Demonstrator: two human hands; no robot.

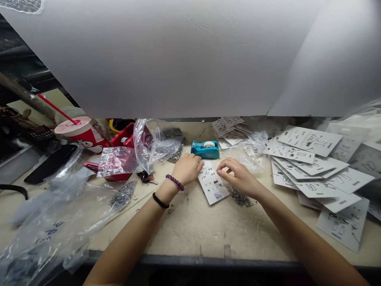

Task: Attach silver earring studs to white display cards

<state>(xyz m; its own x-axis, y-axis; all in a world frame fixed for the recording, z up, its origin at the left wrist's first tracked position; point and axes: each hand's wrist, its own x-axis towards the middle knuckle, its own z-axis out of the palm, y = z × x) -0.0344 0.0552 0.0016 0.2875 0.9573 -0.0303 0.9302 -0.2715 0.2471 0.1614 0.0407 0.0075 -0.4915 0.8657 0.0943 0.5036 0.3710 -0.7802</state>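
Observation:
A white printed card [212,184] with small metal pieces on it lies tilted on the table between my hands. My left hand [187,169], with a purple bead bracelet and a black band at the wrist, is closed at the card's upper left edge; its fingertips are partly hidden. Over the card's right side, my right hand [239,176] has thumb and index finger in a pinch; whatever is between them is too small to make out. Beneath that hand sits a pile of small metal pieces [241,198]. A blue tape dispenser [205,149] stands just beyond the card.
Overlapping white cards [312,167] are heaped at right, with more cards [228,127] at the back. Clear plastic bags [59,234] spread over the left, near keys [145,176], a red cup [85,135] and a dark phone [50,163]. A large white panel [190,59] hangs across the top.

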